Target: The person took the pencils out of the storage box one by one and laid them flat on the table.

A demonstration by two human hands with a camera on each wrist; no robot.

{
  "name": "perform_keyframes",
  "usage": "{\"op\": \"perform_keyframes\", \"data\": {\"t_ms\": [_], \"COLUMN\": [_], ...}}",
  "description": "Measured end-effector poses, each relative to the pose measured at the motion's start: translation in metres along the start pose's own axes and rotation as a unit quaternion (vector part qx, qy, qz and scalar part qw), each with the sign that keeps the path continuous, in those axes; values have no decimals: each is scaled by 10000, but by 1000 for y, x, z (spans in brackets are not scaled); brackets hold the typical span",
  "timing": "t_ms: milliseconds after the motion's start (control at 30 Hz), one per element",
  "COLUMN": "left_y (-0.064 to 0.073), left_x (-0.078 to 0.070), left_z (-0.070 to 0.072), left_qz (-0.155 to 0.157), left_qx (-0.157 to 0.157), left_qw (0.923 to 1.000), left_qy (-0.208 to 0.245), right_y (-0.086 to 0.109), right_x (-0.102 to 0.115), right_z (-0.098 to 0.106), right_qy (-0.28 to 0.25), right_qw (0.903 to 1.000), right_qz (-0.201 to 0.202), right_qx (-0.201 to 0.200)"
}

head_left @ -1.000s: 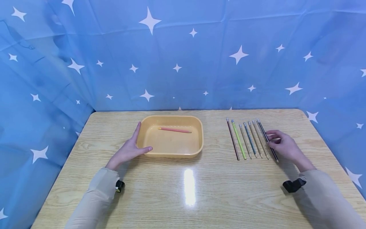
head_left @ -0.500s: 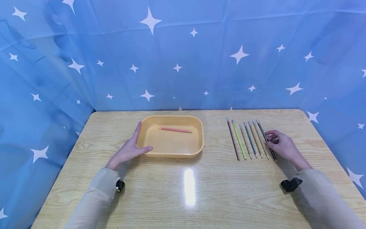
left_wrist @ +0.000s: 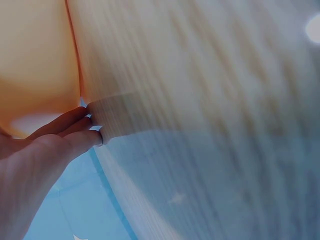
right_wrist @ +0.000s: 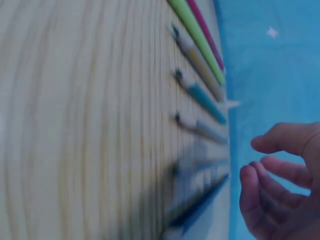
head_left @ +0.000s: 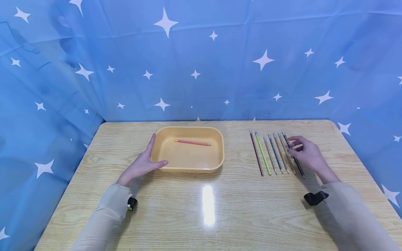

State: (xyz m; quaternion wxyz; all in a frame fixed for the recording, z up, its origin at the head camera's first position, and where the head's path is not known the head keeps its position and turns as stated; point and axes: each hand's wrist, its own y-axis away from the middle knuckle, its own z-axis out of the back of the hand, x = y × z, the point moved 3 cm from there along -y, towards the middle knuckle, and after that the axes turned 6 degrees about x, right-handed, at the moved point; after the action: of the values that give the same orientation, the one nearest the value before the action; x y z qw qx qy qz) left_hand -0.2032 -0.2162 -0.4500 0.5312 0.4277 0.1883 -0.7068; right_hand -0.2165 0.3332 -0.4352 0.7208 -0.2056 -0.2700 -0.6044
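Note:
My left hand [head_left: 142,164] lies against the near left corner of a tan plastic tray [head_left: 188,170], its index finger along the left side and the thumb over the front rim. In the left wrist view, the fingers [left_wrist: 65,122] of that hand look fairly straight beside the tray wall [left_wrist: 45,60]. Inside the tray is a pink pencil [head_left: 193,142]. At the right, my right hand [head_left: 306,154] hovers by a dark pencil [head_left: 298,165], the rightmost of a row. The right wrist view has its thumb and fingers [right_wrist: 282,137] parted, with nothing between them.
Left of the dark pencil lie a maroon pencil [head_left: 257,153], a lime green pencil [head_left: 263,153], a blue pencil [head_left: 274,150] and several tan ones, roughly side by side on the wooden table [head_left: 251,209]. A blue star-patterned cloth [head_left: 201,52] hangs behind.
The right hand has shifted slightly left and away from me, over the dark pencil, which first slid a little left. The left hand and tray stay put.

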Motion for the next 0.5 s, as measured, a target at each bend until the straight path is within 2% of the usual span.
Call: {"op": "perform_keyframes", "data": {"t_ms": [300,500], "left_y": [0,0], "left_x": [-1,0], "left_z": [0,0], "left_qz": [17,22], "left_qx": [22,36], "left_qw": [10000,10000], "left_qy": [7,3], "right_y": [-14,-25], "right_x": [39,60], "right_z": [-24,-39], "right_qy": [-170,-191], "right_qw": [9975,9944], "right_qz": [537,889], "right_qx": [438,531]}}
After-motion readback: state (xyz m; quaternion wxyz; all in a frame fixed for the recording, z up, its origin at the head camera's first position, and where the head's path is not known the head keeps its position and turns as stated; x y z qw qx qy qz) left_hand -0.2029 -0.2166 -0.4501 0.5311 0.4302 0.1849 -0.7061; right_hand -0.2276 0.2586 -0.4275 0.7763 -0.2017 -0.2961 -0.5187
